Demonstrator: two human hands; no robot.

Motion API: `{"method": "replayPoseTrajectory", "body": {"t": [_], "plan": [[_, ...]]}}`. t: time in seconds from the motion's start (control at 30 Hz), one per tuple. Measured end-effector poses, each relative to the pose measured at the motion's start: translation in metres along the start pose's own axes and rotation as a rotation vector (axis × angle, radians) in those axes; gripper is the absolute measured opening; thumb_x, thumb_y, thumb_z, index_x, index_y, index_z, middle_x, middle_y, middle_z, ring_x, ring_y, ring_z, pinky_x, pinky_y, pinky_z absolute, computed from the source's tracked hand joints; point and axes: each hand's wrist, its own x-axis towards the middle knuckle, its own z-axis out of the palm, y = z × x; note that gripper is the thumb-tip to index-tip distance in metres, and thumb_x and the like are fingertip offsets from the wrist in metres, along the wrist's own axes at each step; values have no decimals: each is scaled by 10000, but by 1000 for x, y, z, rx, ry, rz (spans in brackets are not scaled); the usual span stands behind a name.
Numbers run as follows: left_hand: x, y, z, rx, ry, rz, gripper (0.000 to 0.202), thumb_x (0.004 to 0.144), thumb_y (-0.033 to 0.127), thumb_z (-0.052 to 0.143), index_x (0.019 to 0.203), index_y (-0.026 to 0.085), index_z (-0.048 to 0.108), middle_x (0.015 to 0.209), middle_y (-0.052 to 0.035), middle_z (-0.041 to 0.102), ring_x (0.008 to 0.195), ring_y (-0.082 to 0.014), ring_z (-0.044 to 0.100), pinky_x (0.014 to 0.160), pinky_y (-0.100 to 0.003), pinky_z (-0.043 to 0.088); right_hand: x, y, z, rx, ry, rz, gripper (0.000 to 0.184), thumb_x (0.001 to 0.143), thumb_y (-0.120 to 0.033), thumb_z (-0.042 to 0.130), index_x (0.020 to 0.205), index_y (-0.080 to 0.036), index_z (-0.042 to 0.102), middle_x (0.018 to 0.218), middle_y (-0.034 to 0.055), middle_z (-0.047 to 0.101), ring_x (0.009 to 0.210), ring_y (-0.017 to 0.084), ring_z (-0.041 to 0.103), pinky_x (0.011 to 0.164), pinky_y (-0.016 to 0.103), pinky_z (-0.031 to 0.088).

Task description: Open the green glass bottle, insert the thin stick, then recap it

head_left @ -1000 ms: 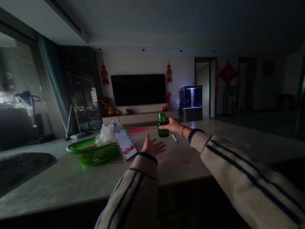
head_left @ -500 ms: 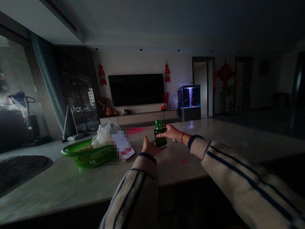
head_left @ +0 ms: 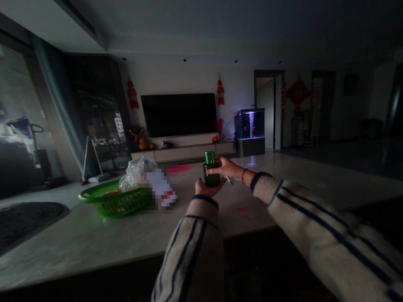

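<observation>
A dark green bottle (head_left: 211, 177) with a shiny green cap (head_left: 209, 157) stands upright between my hands, just above the table. My right hand (head_left: 227, 167) grips its upper body from the right side, thumb and fingers around it. Beneath it, my left hand (head_left: 208, 187) cups the base, with the palm under the bottle and the thumb up on the left. The cap is on, and neither hand touches it. A thin white stick-like thing (head_left: 229, 180) shows just past my left fingertips; what it is I cannot tell.
On the stone-topped table (head_left: 119, 239), a green plastic basket (head_left: 116, 204) holds a clear plastic bag (head_left: 135, 172). A blurred-out, phone-like object (head_left: 161, 186) leans at its right side. Pink-red marks (head_left: 242, 209) lie on the tabletop. A lit fish tank (head_left: 250, 126) stands beyond.
My left hand has shifted right and up, coming further under the bottle's base. The bottle and my right hand sit slightly higher in the picture, as does the room.
</observation>
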Motion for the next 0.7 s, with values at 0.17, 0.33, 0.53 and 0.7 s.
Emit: {"method": "replayPoseTrajectory", "body": {"t": [0.17,0.33,0.53,0.7], "plan": [[-2,4,2,14,-25,-32,510,850,365,180,1146,112,509,1051,-202,551,949,-349,557,533,-468,517,-2,-2,2,-4,-6,-7,571,527,-307,768,1014,-128,530,1064,91,596,935,155,565,853,292,439],[-4,3,6,45,-56,25,393,821,168,250,1042,134,574,835,-132,607,764,-260,613,534,-401,529,0,-15,-8,36,-151,-15,581,606,-355,714,1100,-141,494,1053,81,603,935,155,573,832,277,454],[-4,3,1,51,39,87,362,831,167,251,951,141,592,675,-87,570,584,-191,589,449,-310,502,18,-67,-44,-145,-96,-133,453,740,-377,590,1100,-115,501,1067,86,601,959,135,563,846,251,421],[-4,5,-4,66,47,61,329,825,200,274,899,137,588,642,-74,536,539,-169,561,344,-217,414,31,-107,-63,-583,-30,-246,438,784,-499,481,887,-95,613,815,62,645,809,140,584,779,269,416]]}}
